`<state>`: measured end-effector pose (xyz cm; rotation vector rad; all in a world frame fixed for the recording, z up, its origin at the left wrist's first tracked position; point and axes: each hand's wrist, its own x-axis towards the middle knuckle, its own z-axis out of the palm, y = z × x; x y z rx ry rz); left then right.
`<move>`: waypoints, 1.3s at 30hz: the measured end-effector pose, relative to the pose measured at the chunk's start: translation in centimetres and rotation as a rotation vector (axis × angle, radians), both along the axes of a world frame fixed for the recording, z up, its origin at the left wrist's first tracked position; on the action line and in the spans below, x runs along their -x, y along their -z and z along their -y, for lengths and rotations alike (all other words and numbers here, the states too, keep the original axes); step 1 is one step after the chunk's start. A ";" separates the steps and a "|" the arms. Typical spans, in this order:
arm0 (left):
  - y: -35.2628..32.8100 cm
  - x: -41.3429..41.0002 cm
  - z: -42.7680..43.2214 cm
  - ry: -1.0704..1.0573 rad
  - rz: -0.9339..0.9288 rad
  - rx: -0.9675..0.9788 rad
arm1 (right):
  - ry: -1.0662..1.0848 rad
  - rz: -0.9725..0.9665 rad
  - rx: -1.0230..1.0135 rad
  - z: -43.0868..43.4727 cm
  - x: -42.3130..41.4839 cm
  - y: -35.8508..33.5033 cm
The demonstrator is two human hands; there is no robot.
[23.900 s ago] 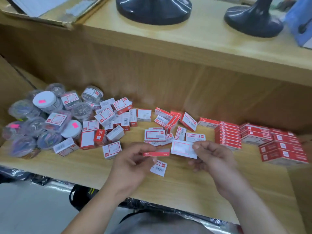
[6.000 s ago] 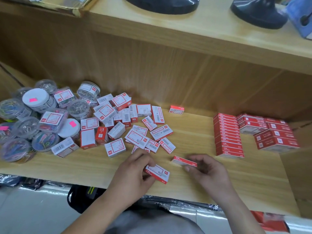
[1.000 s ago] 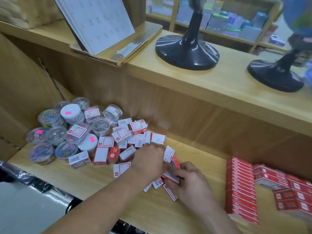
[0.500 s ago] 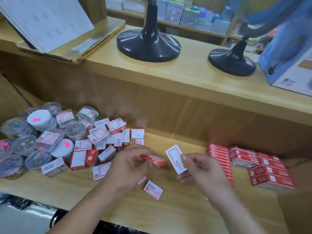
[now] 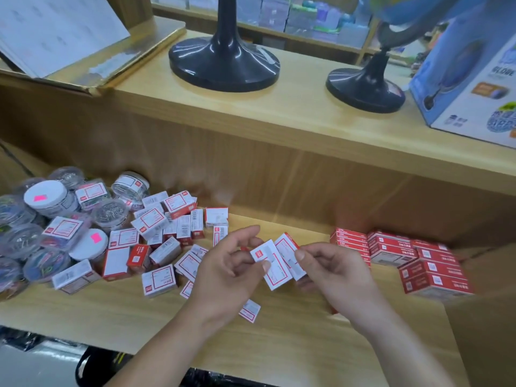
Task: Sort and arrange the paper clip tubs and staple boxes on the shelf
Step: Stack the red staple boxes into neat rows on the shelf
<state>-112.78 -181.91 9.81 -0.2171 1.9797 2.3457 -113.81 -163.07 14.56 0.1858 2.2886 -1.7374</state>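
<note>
**Two staple boxes held side by side above the lower shelf**

At the front of the lower shelf (image 5: 279,344), both hands are raised just above the wood. The left hand (image 5: 226,275) pinches a white-faced staple box (image 5: 276,272) between thumb and fingers. The right hand (image 5: 335,272) grips a second staple box (image 5: 287,251), thumb on its face. The two boxes are tilted and touch along their long edges.

Below the left hand a single small box (image 5: 249,310) lies flat on the shelf. Further left and back, a heap of loose staple boxes (image 5: 156,222) lies at all angles, some label-up, some showing barcodes. Beyond it, at the far left, the paper clip tubs (image 5: 50,198) are bunched together, two showing white lids with pink stickers.

At the right end, red staple boxes (image 5: 435,280) sit in neat stacks against the back panel.

On the upper shelf (image 5: 307,115) stand two black globe bases (image 5: 223,65) (image 5: 365,90), with a blue globe carton (image 5: 472,79) at the right and a gold-edged tray (image 5: 134,48) holding white sheets at the left.
</note>
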 end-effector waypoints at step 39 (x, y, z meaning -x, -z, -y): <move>-0.1 2.6 -1.5 0.316 -0.178 0.314 | -0.063 -0.150 0.095 -4.6 0.0 1.1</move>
